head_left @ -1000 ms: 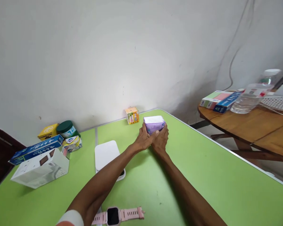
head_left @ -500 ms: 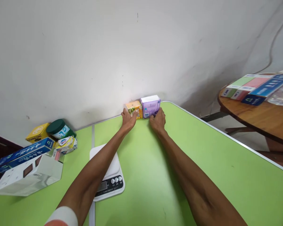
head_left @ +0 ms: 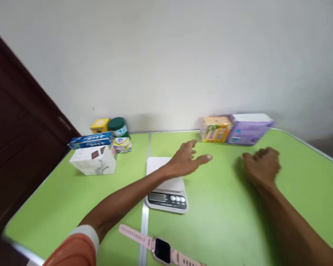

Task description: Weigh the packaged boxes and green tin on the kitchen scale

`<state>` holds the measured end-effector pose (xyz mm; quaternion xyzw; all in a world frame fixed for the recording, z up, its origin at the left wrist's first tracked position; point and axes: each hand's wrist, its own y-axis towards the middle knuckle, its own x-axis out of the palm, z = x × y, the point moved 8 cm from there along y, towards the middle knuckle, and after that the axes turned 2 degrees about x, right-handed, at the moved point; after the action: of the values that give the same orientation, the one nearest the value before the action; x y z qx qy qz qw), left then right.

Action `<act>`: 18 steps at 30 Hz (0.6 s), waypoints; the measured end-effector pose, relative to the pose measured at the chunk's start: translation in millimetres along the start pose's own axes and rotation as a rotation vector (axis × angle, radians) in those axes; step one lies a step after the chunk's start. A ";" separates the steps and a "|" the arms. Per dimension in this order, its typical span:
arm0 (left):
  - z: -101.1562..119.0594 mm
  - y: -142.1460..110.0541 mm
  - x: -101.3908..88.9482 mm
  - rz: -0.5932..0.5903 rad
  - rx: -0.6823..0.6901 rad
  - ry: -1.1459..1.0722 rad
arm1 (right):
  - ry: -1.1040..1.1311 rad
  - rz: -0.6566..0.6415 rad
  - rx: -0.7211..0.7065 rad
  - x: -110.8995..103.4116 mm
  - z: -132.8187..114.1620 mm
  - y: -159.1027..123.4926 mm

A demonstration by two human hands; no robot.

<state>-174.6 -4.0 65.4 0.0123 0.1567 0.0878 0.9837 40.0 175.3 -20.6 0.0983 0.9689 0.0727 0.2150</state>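
My left hand (head_left: 187,159) hovers past the white kitchen scale (head_left: 166,201), thumb and fingers apart, with nothing in it. My right hand (head_left: 262,166), a little blurred, is over the table in front of the purple tissue pack (head_left: 249,131). Its fingers are loosely bent, the thumb stands off from them, and no object shows in its grasp. Against the wall, the orange-yellow tissue pack (head_left: 216,130) stands side by side with the purple one; neither hand touches them. A pink smartwatch (head_left: 162,250) lies stretched out at the near side, below the scale.
On the left of the green table (head_left: 211,221) a white box (head_left: 96,160), blue cartons (head_left: 91,140), a yellow box (head_left: 100,125), a dark green-lidded jar (head_left: 118,127) and a small yellow-white pack (head_left: 122,145) are grouped. A dark red door (head_left: 24,122) is beyond.
Both hands have let go of the two tissue packs and drawn back toward me. The view has swung left, bringing the smartwatch and door into sight; the round wooden table has left it.
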 end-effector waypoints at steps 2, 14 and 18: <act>6.1 -59.8 -24.1 0.039 0.055 -0.017 | -0.004 -0.078 0.092 -2.2 2.2 -19.2; -47.3 -312.9 -251.8 1.323 0.104 0.450 | 0.401 -0.916 -0.402 143.3 -213.7 -296.8; -100.3 -312.5 -287.6 1.285 -0.099 0.229 | 0.390 -1.064 -0.310 217.2 -229.5 -368.4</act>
<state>-422.0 -362.7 41.9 0.0490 0.2179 0.6660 0.7117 -310.5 -156.6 30.4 -0.4494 0.8847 0.1123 0.0513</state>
